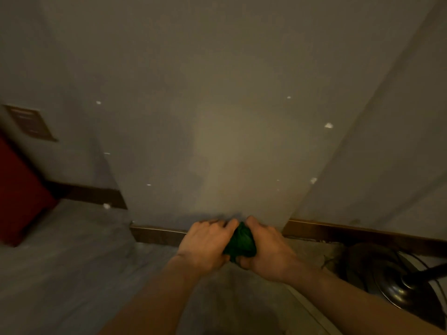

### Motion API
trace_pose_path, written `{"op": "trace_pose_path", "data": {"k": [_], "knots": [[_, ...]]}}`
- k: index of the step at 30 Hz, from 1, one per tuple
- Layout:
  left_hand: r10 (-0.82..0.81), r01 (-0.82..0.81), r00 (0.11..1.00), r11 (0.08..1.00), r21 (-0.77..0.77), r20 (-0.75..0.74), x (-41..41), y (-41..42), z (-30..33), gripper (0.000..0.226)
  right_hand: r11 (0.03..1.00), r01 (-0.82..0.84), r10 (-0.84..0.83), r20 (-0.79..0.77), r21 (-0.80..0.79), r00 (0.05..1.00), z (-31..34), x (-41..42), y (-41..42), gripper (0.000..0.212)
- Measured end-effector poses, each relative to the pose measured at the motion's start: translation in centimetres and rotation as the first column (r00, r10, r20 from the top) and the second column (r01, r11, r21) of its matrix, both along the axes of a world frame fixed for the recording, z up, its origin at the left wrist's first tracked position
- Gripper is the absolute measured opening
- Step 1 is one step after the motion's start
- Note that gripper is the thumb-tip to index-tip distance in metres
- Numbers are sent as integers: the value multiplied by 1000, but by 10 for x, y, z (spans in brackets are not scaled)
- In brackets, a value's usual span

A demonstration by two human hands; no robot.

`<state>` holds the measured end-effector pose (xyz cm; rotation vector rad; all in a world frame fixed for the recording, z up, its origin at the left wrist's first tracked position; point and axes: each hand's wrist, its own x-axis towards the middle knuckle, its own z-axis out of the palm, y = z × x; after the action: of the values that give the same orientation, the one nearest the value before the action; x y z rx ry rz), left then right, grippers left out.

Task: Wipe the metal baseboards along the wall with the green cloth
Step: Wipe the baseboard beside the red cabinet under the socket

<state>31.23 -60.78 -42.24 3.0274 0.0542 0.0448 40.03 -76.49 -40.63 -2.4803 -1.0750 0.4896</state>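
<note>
A bunched green cloth (241, 243) sits between both my hands, just in front of the foot of a projecting wall section. My left hand (206, 245) grips its left side and my right hand (267, 247) grips its right side. The dark metal baseboard (157, 235) runs along the bottom of that wall section to the left of my hands. It continues on the recessed wall at the right as another baseboard strip (358, 234), and on the far left wall as a third baseboard strip (96, 195). The stretch of baseboard behind my hands is hidden.
A round dark metal lamp base (396, 284) with a black cord lies on the floor at the right. A red box-like object (19, 197) stands at the left edge. A brass wall plate (30, 123) is on the left wall. Grey floor (72, 262) lies below.
</note>
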Motion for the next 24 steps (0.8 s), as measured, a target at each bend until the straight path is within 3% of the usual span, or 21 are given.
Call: {"op": "trace_pose_path", "data": {"k": [11,24], "knots": [[73,-58,994,984,170,-82,-67,132,18,67,991,-118,120,-36,59,992,-20,-52,144,61],[265,-265,963,964,-17,44,-187,249,-32,61,964,-235,246,-78,124,966,-43,-143,271,52]]}}
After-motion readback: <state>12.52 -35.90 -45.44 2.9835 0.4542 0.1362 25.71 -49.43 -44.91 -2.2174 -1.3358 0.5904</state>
